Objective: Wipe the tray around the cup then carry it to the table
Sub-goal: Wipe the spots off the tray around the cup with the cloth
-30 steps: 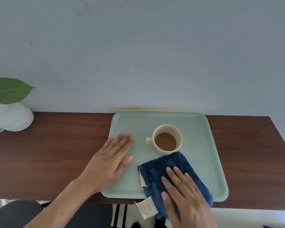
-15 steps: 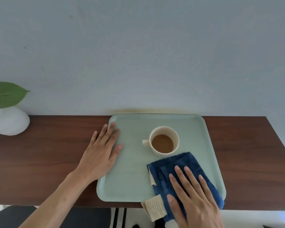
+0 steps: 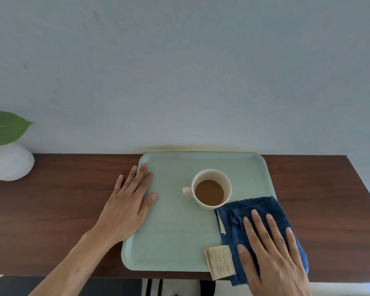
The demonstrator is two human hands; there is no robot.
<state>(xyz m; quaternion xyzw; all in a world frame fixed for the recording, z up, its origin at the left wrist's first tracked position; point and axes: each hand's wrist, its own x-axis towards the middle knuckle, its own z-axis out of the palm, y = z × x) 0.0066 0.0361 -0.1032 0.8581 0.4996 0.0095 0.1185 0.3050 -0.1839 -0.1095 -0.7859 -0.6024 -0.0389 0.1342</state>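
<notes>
A pale green tray (image 3: pixel 175 242) lies on a dark wooden shelf against the wall. On it stands a cream cup (image 3: pixel 210 189) with brown liquid, handle pointing left. A folded dark blue cloth (image 3: pixel 233 223) with a beige label covers the tray's near right corner, touching the cup's base. My right hand (image 3: pixel 271 259) presses flat on the cloth, fingers spread. My left hand (image 3: pixel 128 206) lies flat across the tray's left rim, partly on the wood, holding nothing.
The wooden shelf (image 3: pixel 62 210) runs left and right of the tray; its near edge is just below the tray. A white rounded vase (image 3: pixel 9 162) with a green leaf (image 3: pixel 4 127) stands at the far left. The wall rises directly behind.
My right hand has slid the cloth rightward along the tray's near edge to the right corner. My left hand has shifted left from the tray's surface to its left rim.
</notes>
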